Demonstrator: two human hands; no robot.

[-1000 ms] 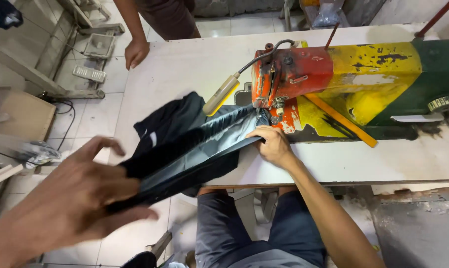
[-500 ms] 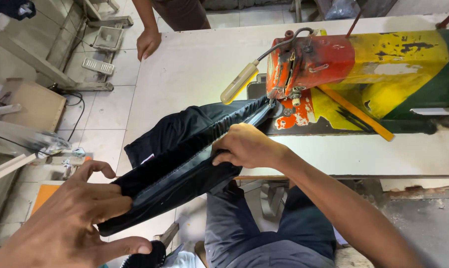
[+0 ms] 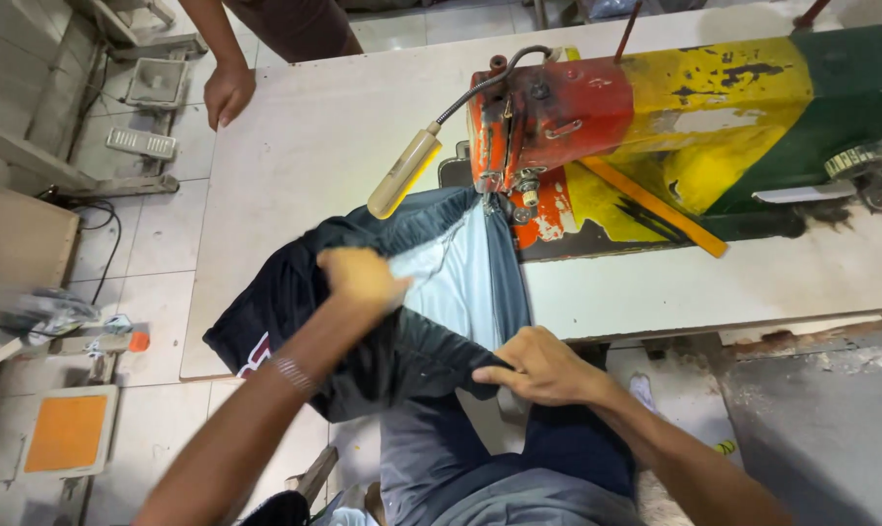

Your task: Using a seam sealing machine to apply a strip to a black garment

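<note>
A dark garment [image 3: 363,321] with a pale inner side [image 3: 460,282] lies over the table's front edge, its far end under the needle of a red, yellow and green sewing machine [image 3: 597,127]. My left hand [image 3: 358,278] grips a fold at the garment's upper middle. My right hand [image 3: 538,365] pinches its lower edge just below the table edge. A flexible lamp [image 3: 402,175] hangs over the cloth.
The white table [image 3: 344,127] stretches away to the far side, where another person's hand [image 3: 229,93] rests on its far left corner. A yellow ruler [image 3: 655,205] lies on the machine bed. Foot pedals [image 3: 144,141] and an orange pad [image 3: 68,432] are on the tiled floor at left.
My left hand has come up from the lower left onto the garment and closed on it. My right hand slid down toward the table's front edge. The garment is spread, showing its pale inner side.
</note>
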